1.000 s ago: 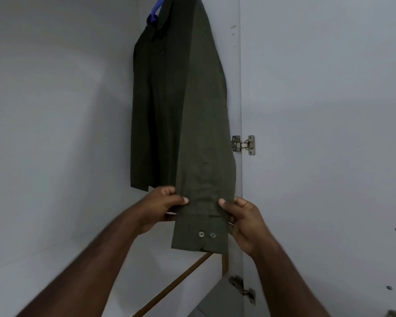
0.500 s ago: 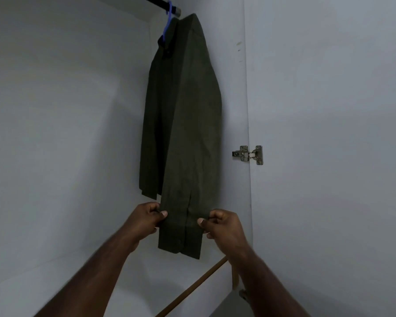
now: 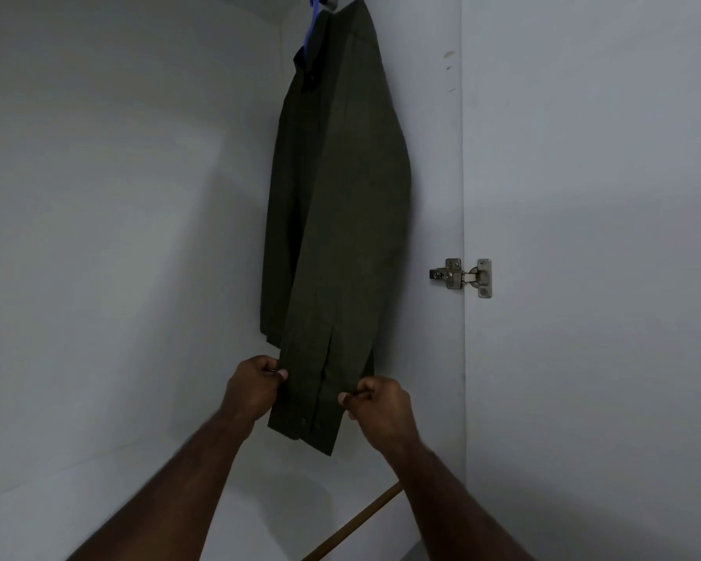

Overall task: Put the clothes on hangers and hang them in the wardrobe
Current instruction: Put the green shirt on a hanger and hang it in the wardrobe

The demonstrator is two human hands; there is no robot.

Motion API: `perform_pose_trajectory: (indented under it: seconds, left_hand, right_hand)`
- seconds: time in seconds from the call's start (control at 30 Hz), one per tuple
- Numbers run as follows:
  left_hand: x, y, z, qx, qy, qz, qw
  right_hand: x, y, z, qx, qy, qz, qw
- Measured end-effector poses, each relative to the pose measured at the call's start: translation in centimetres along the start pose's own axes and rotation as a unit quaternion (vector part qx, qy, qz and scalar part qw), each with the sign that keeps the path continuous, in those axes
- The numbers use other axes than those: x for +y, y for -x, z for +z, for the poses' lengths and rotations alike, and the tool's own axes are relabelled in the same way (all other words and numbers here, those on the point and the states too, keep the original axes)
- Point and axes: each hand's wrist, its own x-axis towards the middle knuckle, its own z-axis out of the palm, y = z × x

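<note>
Taking the dark green shirt (image 3: 336, 204) as my marker: it hangs inside the wardrobe on a blue hanger (image 3: 315, 10), mostly hidden under the collar, its hook cut off by the top edge. At the shirt's lower left, my left hand (image 3: 251, 388) pinches the sleeve cuff's edge; my right hand (image 3: 383, 408) pinches the cuff's right edge. Right of the shirt, a metal hinge (image 3: 462, 277) joins the door.

Probably home bedroom: white wardrobe (image 3: 138, 196), shirt (image 3: 340, 196) on hanger (image 3: 314, 14)
</note>
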Motion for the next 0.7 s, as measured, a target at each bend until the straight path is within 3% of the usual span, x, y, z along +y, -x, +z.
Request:
perform_pose_trajectory:
  seconds: [0.23,0.4,0.53,0.63,0.7]
  left_hand:
    - [-1.6,-5.7,1.6,0.005,-0.007,-0.001,1.0]
    - [-2.5,-10.4,3.2,-0.004,0.005,-0.006,1.0]
    - [-2.4,-12.7,5.2,0.007,0.018,0.021,1.0]
    - [-2.5,-13.1,7.0,-0.041,0.036,0.028,0.998]
    - [-2.6,-13.1,8.3,-0.109,0.074,0.028,0.991]
  right_hand:
    - [1.6,-3.7,1.7,0.019,-0.024,0.026,0.999]
    - [2.5,-7.1,1.9,0.114,-0.082,0.039,0.989]
    - [2.8,-9.3,2.2,0.141,-0.105,0.049,0.983]
    - [2.7,-8.5,2.7,0.266,-0.136,0.046,0.953]
    - [2.1,-7.2,3.9,0.343,-0.096,-0.05,0.933]
